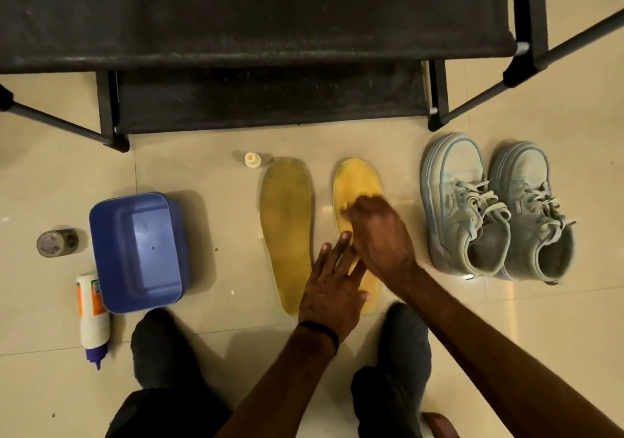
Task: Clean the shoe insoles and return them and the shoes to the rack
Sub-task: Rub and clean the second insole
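Note:
Two yellow insoles lie side by side on the tiled floor: a duller left insole (287, 228) and a brighter right insole (358, 181). My left hand (332, 289) lies flat with fingers spread on the heel end of the right insole. Blurred by motion, my right hand (378, 231) sits curled on that insole's middle; whether it holds anything is unclear. A pair of pale blue-grey sneakers (466, 208) (537, 214) stands to the right, toes toward the black shoe rack (236, 32).
A blue plastic tub (138, 251) stands at the left. Beside it are a small round jar (55, 243) and a white bottle (91, 316) lying on its side. A small white cap (252, 160) stands near the rack. My knees (158, 346) frame the insoles.

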